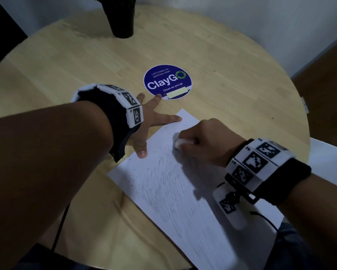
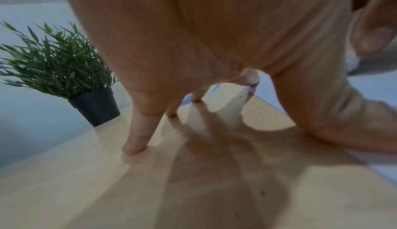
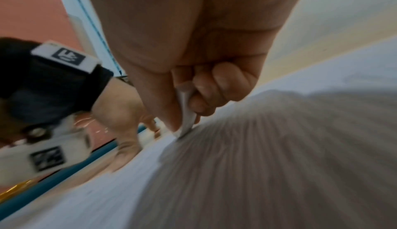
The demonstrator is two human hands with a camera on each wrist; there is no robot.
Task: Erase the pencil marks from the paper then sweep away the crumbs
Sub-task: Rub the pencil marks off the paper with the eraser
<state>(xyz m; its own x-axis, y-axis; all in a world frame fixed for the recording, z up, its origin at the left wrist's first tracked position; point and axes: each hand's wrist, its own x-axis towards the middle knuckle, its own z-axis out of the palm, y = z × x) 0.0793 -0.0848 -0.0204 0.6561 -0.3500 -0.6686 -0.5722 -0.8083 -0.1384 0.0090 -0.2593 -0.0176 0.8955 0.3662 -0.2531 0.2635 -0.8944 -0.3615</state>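
Note:
A white sheet of paper lies slanted on the round wooden table, covered in grey pencil shading with dark crumbs scattered near its left edge. My right hand grips a white eraser and presses it on the upper part of the sheet; the right wrist view shows the eraser pinched between thumb and fingers, its tip on the paper. My left hand lies spread flat, with a finger and the thumb on the paper's far corner and left edge and the other fingertips on the wood.
A blue round ClayGO sticker is stuck on the table just beyond the left hand. A black pot with a green plant stands at the far edge. A white chair seat shows at the right.

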